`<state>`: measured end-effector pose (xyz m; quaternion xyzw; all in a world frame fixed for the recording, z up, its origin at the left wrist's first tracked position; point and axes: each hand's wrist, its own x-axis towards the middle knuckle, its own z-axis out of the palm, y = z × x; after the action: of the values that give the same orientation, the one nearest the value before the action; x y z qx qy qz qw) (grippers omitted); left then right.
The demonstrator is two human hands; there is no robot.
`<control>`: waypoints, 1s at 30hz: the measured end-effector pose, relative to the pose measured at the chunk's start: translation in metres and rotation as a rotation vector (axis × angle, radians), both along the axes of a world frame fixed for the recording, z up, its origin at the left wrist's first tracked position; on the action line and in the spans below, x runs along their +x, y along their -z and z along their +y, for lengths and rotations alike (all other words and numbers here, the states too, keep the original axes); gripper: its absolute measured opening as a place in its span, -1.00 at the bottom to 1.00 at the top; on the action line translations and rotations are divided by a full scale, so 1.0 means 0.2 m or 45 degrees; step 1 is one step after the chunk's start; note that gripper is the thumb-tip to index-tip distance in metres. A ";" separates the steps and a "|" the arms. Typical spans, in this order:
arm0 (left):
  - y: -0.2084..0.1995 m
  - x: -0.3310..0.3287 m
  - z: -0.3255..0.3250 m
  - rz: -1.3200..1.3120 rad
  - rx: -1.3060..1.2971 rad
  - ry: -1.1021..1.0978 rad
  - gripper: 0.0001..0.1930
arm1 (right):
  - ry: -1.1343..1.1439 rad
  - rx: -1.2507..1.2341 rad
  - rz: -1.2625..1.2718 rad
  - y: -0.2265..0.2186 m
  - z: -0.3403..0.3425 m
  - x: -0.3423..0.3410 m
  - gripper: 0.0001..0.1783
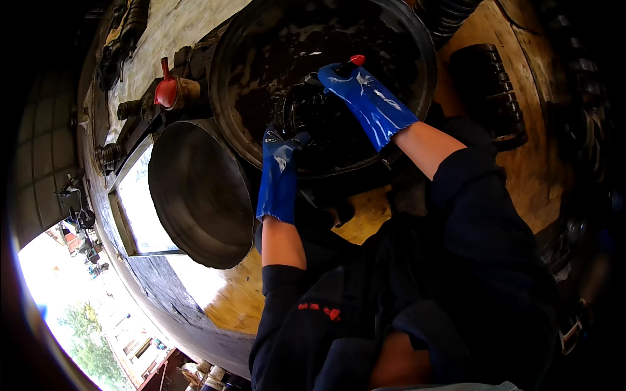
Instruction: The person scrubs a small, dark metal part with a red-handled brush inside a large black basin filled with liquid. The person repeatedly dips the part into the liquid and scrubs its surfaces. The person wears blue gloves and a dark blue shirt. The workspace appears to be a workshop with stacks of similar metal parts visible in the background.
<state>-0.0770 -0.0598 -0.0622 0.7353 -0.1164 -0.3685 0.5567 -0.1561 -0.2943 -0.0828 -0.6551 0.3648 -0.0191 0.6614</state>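
A wide round basin (225, 124) of dark, wet liquid is in front of me. Inside it lies a dark, ring-like part (295, 107), wet and partly hidden in the shadow. My left hand (280, 151), in a blue rubber glove, is at the part's near left edge, thumb and fingers closing on it. My right hand (342, 81), gloved the same way, is above the part's far right side. Its fingers are wrapped round a dark tool with a red end (357, 60); the rest of the tool is hidden, so its kind is unclear.
An empty-looking metal pan (202, 195) leans left of the basin. Behind it stands a can with a red funnel (167, 91). A black ribbed part (488, 94) lies on the brown surface to the right. Coiled dark parts (447, 16) sit at the far right.
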 end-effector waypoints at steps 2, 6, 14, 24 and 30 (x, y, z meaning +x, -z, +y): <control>0.00 0.03 0.05 -0.005 0.010 -0.025 -0.39 | -0.133 0.108 -0.129 -0.14 0.10 -0.03 -0.71; 0.00 0.03 0.05 -0.012 0.012 -0.007 -0.38 | -0.593 -0.054 -0.432 -0.31 0.23 -0.10 -0.71; -0.03 0.04 0.04 -0.035 0.033 0.033 -0.38 | -0.196 0.043 -0.052 -0.33 0.14 -0.01 -0.57; -0.03 0.00 -0.06 -0.042 0.006 0.096 -0.37 | -0.591 -0.431 -0.386 0.13 0.13 -0.01 -0.73; -0.04 0.04 0.04 -0.041 0.033 0.064 -0.37 | -0.013 -0.074 -0.036 -0.12 0.09 0.03 -0.65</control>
<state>-0.0697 -0.0522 -0.0547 0.7453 -0.1390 -0.3720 0.5357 -0.1507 -0.2762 -0.0589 -0.6757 0.3512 -0.0356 0.6472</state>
